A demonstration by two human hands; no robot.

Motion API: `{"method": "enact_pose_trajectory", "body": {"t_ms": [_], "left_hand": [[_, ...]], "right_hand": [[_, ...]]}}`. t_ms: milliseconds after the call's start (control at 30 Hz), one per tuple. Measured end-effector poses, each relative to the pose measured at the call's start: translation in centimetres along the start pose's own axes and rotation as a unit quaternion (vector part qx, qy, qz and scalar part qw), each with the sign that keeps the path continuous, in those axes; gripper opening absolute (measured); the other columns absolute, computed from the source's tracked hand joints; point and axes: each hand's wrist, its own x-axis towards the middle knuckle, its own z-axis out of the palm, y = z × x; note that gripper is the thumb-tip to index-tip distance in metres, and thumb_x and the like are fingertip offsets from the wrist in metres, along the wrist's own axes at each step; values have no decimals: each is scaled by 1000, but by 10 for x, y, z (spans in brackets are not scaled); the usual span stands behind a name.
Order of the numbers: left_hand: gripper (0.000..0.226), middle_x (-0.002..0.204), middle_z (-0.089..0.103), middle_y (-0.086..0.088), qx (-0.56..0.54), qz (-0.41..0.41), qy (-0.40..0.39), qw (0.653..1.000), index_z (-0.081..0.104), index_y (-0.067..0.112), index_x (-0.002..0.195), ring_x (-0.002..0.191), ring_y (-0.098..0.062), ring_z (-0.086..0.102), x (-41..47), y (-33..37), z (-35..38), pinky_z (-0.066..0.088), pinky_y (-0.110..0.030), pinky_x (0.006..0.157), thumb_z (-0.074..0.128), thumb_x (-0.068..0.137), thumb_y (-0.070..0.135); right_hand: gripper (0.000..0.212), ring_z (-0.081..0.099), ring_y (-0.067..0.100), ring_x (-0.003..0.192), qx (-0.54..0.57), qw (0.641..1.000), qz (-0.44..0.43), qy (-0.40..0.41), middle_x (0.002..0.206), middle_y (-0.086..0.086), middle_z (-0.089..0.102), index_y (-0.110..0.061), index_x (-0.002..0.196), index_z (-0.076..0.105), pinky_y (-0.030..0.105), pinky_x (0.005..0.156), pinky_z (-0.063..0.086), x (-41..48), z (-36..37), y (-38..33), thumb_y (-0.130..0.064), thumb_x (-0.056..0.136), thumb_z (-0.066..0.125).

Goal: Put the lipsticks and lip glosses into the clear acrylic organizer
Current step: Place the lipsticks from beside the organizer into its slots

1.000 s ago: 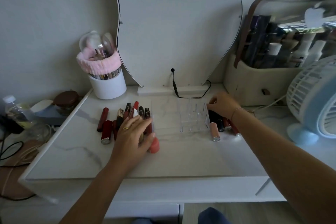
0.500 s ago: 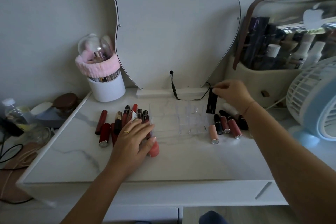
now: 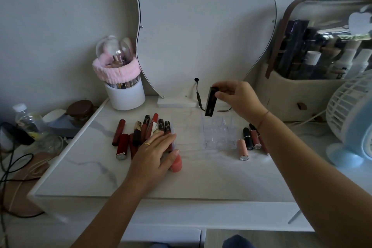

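The clear acrylic organizer (image 3: 218, 134) stands mid-table, its compartments showing nothing inside. My right hand (image 3: 239, 97) pinches the top of a black rectangular lipstick (image 3: 210, 101), which hangs nearly upright just above the organizer's back left cells. My left hand (image 3: 154, 152) lies flat, fingers apart, over a pile of red and dark lipsticks and glosses (image 3: 141, 133) left of the organizer, its thumb against a pink lipstick (image 3: 177, 164). Several more tubes (image 3: 250, 141), one pale pink, lie to the organizer's right.
A white brush cup with a pink band (image 3: 123, 88) stands back left. A wavy mirror (image 3: 201, 30) and its cable (image 3: 198, 94) rise behind the organizer. A cosmetics bag (image 3: 314, 78) and a blue fan (image 3: 354, 123) crowd the right. A bottle and jar sit off the left edge.
My right hand picked the black lipstick out of the right-hand group, lifted it, and carried it left to above the organizer. My left hand stayed on the left pile.
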Motion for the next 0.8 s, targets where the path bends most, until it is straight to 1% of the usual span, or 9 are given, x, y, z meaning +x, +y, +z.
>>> {"method": "enact_pose_trajectory", "body": {"t_ms": [100, 200, 300, 367, 467, 567, 667, 733, 800], "left_hand": [[56, 139, 48, 5, 0, 1, 0, 1000, 46, 26, 136, 131, 1, 22, 0, -1, 1, 26, -28, 103, 34, 90, 55], [57, 141, 47, 5, 2, -4, -5, 1000, 44, 27, 137, 132, 1, 22, 0, -2, 2, 25, -29, 104, 32, 89, 56], [58, 139, 48, 4, 1, -2, -2, 1000, 45, 25, 136, 131, 0, 23, 0, -2, 1, 25, -28, 104, 31, 89, 56], [57, 139, 49, 4, -1, 1, -1, 1000, 46, 25, 136, 131, -1, 24, 0, -1, 1, 26, -28, 104, 32, 89, 56], [56, 139, 49, 3, -3, -2, -5, 1000, 46, 24, 136, 131, -1, 24, 0, -1, 1, 26, -29, 104, 34, 89, 54], [54, 138, 50, 2, -2, -1, -4, 1000, 47, 23, 135, 131, -3, 26, 0, 0, 0, 28, -31, 104, 37, 90, 52], [58, 136, 53, 2, -3, 4, -3, 1000, 49, 21, 134, 133, -8, 32, 0, 1, -1, 32, -33, 104, 33, 89, 54], [60, 136, 52, 1, 0, 2, -5, 1000, 48, 22, 134, 134, -11, 33, 1, 1, -1, 30, -32, 105, 31, 88, 55], [60, 136, 52, 0, 3, 3, -5, 1000, 49, 21, 134, 133, -9, 32, 1, 0, -1, 31, -32, 104, 31, 88, 55]], "right_hand": [[28, 63, 3, 77, -29, 999, 10, -45, 94, -1, 68, -6, 110, 66, 8, 78, 49, -3, 9, 6, -6, 83, 65], [25, 63, 9, 85, -76, 993, 21, -88, 94, -1, 69, -12, 108, 67, 16, 82, 48, -6, 16, 14, -11, 83, 65], [22, 58, 9, 92, -109, 990, 25, -88, 93, -9, 66, -20, 104, 68, 23, 84, 42, -7, 19, 22, -18, 82, 66], [23, 54, 7, 94, -112, 990, 28, -80, 95, -12, 63, -22, 105, 67, 20, 77, 38, -7, 19, 26, -21, 82, 66], [27, 55, 5, 91, -102, 991, 27, -84, 100, -10, 62, -21, 109, 66, 7, 69, 37, -7, 13, 29, -26, 83, 65], [26, 58, -2, 82, -48, 997, 62, -6, 95, -6, 66, -16, 109, 66, 5, 70, 44, -9, -10, 36, -24, 84, 65], [18, 57, 2, 72, -106, 985, 113, 69, 83, -5, 64, -12, 98, 69, 17, 70, 47, -15, -36, 53, -22, 84, 65], [17, 58, 11, 73, -172, 974, 144, 35, 84, 1, 66, -11, 94, 69, 25, 70, 48, -21, -44, 62, -23, 83, 66], [18, 59, 12, 75, -217, 963, 156, -26, 88, 2, 68, -12, 93, 69, 27, 72, 49, -29, -41, 68, -27, 83, 66]]}}
